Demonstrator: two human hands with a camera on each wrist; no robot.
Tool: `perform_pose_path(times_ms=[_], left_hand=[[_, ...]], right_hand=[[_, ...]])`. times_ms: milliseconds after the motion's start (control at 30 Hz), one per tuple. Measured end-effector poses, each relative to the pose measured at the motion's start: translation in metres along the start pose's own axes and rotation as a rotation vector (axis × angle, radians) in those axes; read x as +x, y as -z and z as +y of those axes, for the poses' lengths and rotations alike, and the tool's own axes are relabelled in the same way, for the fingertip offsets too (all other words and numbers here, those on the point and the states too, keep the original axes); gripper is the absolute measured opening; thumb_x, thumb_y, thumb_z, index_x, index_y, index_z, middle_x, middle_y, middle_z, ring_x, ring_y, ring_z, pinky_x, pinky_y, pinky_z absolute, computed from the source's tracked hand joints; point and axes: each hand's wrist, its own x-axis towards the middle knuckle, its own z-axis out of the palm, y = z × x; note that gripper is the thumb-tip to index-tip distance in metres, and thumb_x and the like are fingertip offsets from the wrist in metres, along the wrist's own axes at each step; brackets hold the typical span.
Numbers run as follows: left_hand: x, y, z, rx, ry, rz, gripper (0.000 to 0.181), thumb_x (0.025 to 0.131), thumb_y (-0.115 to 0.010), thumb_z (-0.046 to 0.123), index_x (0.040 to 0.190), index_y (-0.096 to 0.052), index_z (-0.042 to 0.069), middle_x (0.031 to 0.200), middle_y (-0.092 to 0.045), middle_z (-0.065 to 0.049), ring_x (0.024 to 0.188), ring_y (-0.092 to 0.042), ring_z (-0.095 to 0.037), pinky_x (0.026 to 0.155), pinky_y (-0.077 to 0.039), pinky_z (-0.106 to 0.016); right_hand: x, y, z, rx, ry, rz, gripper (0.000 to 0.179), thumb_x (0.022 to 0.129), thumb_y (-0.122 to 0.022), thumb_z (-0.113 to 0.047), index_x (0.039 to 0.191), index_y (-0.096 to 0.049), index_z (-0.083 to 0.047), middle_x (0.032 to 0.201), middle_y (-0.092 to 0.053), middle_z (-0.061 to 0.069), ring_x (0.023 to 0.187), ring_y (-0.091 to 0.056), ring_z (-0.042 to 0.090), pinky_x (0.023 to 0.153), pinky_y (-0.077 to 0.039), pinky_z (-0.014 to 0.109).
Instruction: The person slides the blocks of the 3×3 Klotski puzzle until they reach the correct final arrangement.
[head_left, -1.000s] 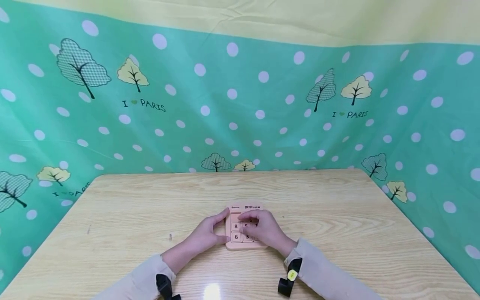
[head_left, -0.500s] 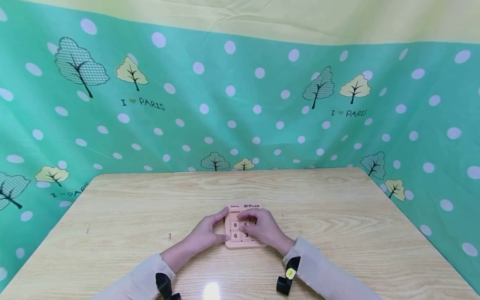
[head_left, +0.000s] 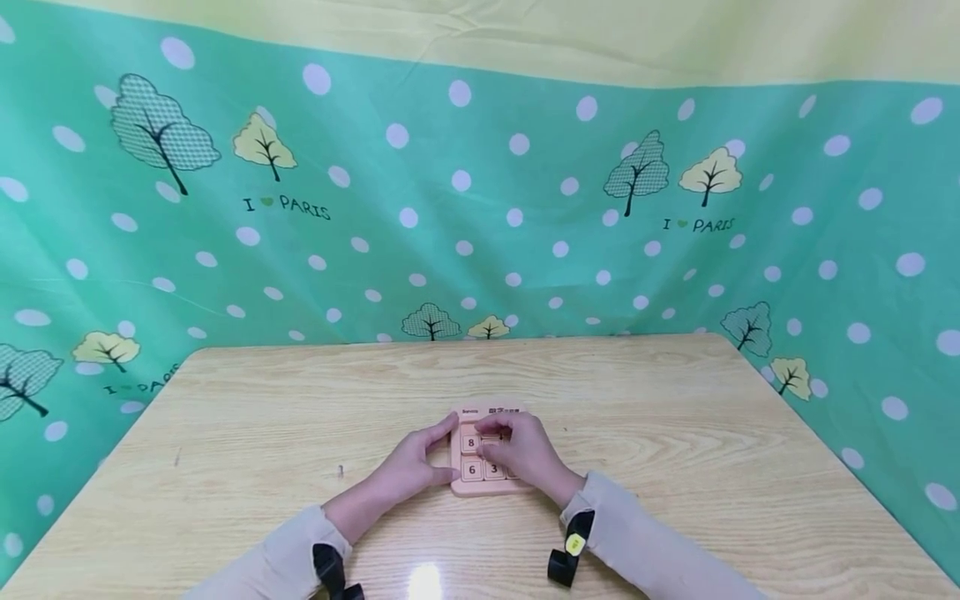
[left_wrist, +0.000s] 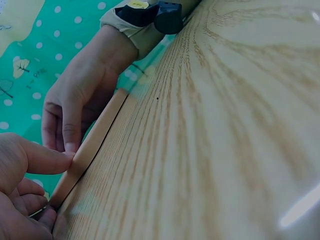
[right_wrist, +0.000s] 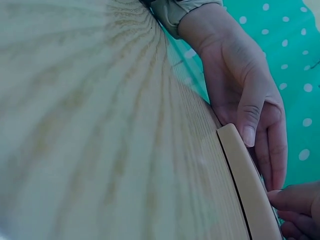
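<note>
A pink sliding number puzzle [head_left: 487, 490] lies flat on the table, its lower rows of tiles visible. My left hand [head_left: 415, 462] grips its left side, index finger at the upper corner and thumb near the lower one. Over the right part of the puzzle, my right hand [head_left: 528, 454] bends thumb and index finger about the tile marked 8 [head_left: 470, 442]. That tile sits between the top slot and the row with the 6 tile [head_left: 472, 470] and 3 tile [head_left: 493, 469]. My right hand hides the right column. The puzzle's side edge [left_wrist: 95, 140] shows in the left wrist view.
The wooden table [head_left: 300, 408] extends around the puzzle on all sides. Behind it hangs a green dotted cloth [head_left: 450, 208] printed with trees. Black straps with cameras [head_left: 573, 546] sit on both wrists, over beige sleeves.
The 8 tile has slid away from me into the slot at the upper left, opening a gap above the 6 tile. My right hand shifted slightly with it; my left stayed in place.
</note>
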Motion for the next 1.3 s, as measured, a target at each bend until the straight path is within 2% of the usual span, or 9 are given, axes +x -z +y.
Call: perform_pose_path(times_ms=[367,733,900,1067,1300], left_hand=[[-0.002,0.0,0.006,0.004,-0.012,0.015,0.081,0.074,-0.076,0.004,0.143,-0.034,-0.002,0.148,-0.034,-0.015,0.139,-0.025,-0.032,0.114,-0.018,-0.046],[-0.001,-0.001,0.002,0.027,-0.005,0.012,0.08,0.075,-0.075,0.004,0.143,-0.033,-0.001,0.148,-0.034,-0.015,0.139,-0.025,-0.033,0.114,-0.017,-0.047],[0.0,0.0,0.001,0.021,-0.009,0.003,0.08,0.075,-0.074,0.004,0.143,-0.032,-0.002,0.148,-0.034,-0.016,0.139,-0.026,-0.033,0.114,-0.019,-0.045],[0.0,0.0,0.0,0.012,-0.019,-0.005,0.08,0.076,-0.074,0.003,0.144,-0.031,-0.003,0.149,-0.033,-0.016,0.139,-0.025,-0.032,0.114,-0.019,-0.045],[-0.002,0.0,0.0,-0.002,-0.011,-0.01,0.08,0.076,-0.074,0.004,0.144,-0.031,-0.002,0.149,-0.031,-0.017,0.139,-0.023,-0.033,0.114,-0.017,-0.046]], right_hand=[[0.007,0.0,-0.001,-0.017,0.01,0.011,0.022,0.078,-0.074,-0.005,0.1,-0.072,-0.006,0.096,-0.069,0.002,0.087,-0.061,0.014,0.076,-0.052,0.025],[0.014,-0.001,0.002,-0.048,0.032,0.026,0.023,0.08,-0.072,-0.005,0.103,-0.071,-0.006,0.096,-0.07,0.003,0.086,-0.061,0.013,0.075,-0.052,0.023],[0.014,0.0,0.004,-0.033,0.029,0.017,0.024,0.081,-0.072,-0.006,0.104,-0.07,-0.006,0.096,-0.069,0.002,0.086,-0.061,0.014,0.075,-0.052,0.024],[0.012,0.0,0.006,0.006,0.045,0.018,0.024,0.082,-0.071,-0.009,0.106,-0.07,-0.006,0.101,-0.07,0.003,0.091,-0.061,0.016,0.08,-0.052,0.029],[-0.005,0.001,0.003,0.09,0.03,-0.005,0.023,0.081,-0.072,-0.012,0.104,-0.071,-0.006,0.104,-0.069,0.005,0.094,-0.063,0.019,0.082,-0.053,0.027]])
